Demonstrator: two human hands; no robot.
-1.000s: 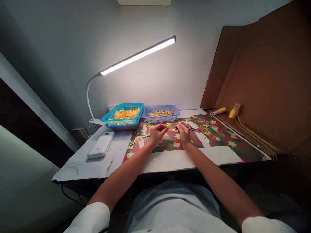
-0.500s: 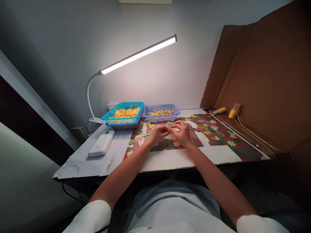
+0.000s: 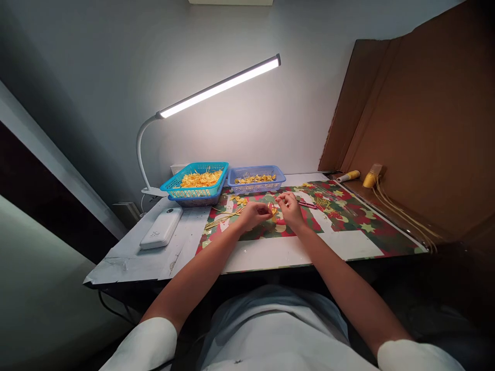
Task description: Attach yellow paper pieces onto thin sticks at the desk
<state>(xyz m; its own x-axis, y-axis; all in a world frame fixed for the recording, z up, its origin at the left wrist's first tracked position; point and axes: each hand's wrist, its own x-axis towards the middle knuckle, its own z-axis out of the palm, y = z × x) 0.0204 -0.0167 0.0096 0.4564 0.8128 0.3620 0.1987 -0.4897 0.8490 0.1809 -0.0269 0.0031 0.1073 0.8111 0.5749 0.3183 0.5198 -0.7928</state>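
My left hand is closed in a pinch on a small yellow piece, which shows at the fingertips with a thin strand curving up from it. Just to its right, my right hand is also pinched closed, its fingertips beside that strand; what they grip is too small to make out. Gold cords lie on the patterned sheet left of my left hand. Several loose yellow pieces rest behind that hand. A pink tool, its kind unclear, lies right of my right hand, near thin gold clippings.
A turquoise basket of yellow pieces is stacked on a blue one. Beside it stands a lilac basket of gold pieces. A white power bank, a lit desk lamp, yellow spools and a cardboard panel surround the work area.
My hands came together at the small yellow piece, then parted slightly. My right hand has drawn back to the right, and the yellow piece now shows at my left fingertips.
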